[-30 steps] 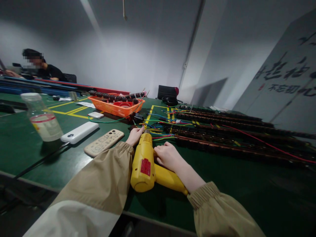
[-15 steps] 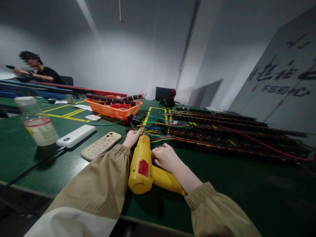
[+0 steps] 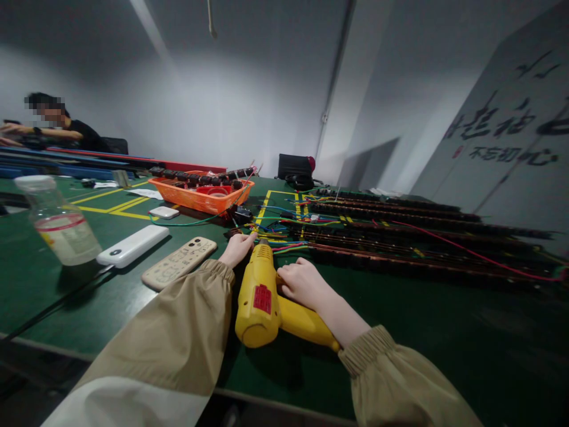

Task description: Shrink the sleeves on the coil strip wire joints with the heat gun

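Observation:
A yellow heat gun lies on the green table with its nozzle pointing away from me at a tangle of coloured wires. My right hand is closed round the gun's handle. My left hand reaches past the nozzle with its fingers pinched at the wire ends; what they hold is too small to name. Long dark wired strips run off to the right from the wires.
A beige remote, a white power bank and a plastic bottle lie at the left. An orange tray of dark parts stands behind them. A black bag sits at the back. Another person sits far left.
The view has drifted slightly; both hands and the heat gun stay where they were. The person at far left has shifted their arms.

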Action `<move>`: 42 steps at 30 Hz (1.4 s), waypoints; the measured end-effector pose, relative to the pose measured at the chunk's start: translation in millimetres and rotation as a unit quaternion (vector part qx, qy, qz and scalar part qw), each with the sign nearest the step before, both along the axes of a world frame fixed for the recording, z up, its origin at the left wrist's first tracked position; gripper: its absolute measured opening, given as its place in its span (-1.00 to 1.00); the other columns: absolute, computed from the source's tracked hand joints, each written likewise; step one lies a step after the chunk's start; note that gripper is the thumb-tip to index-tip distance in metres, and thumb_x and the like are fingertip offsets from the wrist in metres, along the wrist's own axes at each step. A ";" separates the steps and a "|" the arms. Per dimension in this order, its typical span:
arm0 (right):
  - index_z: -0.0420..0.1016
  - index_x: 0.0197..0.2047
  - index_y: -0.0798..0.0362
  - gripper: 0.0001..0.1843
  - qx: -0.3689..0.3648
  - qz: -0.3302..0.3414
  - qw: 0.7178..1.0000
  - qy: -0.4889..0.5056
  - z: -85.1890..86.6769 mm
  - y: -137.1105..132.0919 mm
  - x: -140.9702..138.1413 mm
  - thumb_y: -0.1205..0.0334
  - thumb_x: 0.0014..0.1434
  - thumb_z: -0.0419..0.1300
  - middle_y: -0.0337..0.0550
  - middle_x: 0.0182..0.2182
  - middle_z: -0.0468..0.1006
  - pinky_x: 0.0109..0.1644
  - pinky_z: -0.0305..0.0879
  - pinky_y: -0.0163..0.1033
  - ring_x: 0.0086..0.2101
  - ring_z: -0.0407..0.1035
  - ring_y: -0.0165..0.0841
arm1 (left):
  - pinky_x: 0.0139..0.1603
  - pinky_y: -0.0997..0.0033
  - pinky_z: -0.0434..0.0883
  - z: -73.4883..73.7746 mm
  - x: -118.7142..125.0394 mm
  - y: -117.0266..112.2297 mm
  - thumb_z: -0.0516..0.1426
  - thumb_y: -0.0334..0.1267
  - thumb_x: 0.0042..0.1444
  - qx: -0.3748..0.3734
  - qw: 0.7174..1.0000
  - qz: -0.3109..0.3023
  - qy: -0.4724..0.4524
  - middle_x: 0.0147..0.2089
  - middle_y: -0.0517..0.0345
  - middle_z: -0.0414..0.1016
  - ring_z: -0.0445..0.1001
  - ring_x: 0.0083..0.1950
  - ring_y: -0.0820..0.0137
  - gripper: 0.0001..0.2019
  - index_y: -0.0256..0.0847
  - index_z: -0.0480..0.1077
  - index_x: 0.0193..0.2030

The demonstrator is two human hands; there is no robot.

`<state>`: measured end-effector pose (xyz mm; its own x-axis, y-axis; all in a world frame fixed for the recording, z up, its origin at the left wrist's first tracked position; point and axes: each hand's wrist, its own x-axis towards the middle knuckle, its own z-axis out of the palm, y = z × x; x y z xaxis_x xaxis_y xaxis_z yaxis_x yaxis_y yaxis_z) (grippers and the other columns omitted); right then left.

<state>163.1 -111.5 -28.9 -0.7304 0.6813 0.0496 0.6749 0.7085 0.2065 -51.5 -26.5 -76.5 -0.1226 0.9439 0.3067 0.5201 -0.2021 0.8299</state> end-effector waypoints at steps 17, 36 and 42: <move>0.42 -0.14 0.12 -0.73 -0.014 -0.102 0.995 -0.005 4.8 -0.9 65.5 0.08 0.26 0.12 -0.16 -0.20 0.48 -0.03 0.32 -0.06 -0.18 0.40 -0.35 | -0.42 0.44 0.11 4.5 4.0 -9.2 -0.03 0.03 0.15 0.090 0.995 0.016 0.028 -0.67 0.24 0.25 0.25 -0.51 0.43 -0.53 -0.21 0.31 -0.66; 0.42 -0.13 0.13 -0.71 0.012 -0.020 1.000 0.017 5.2 -21.0 -0.1 0.07 0.25 0.13 -0.15 -0.18 0.48 0.00 0.30 -0.04 -0.16 0.39 -0.34 | -0.28 0.36 0.36 0.0 -2.0 4.4 0.16 0.02 -0.06 -0.006 0.976 -0.002 -0.217 -0.47 0.11 0.53 0.49 -0.37 0.34 -0.68 -0.23 0.27 -0.40; 0.42 -0.11 0.13 -0.71 0.014 0.000 1.000 0.022 0.6 -11.9 -18.0 0.07 0.25 0.13 -0.14 -0.16 0.48 0.00 0.32 -0.04 -0.14 0.39 -0.33 | -0.29 0.38 0.34 1.6 -10.8 3.9 0.25 0.02 -0.22 0.010 0.984 0.027 -0.175 -0.54 0.15 0.45 0.44 -0.38 0.33 -0.65 -0.26 0.36 -0.53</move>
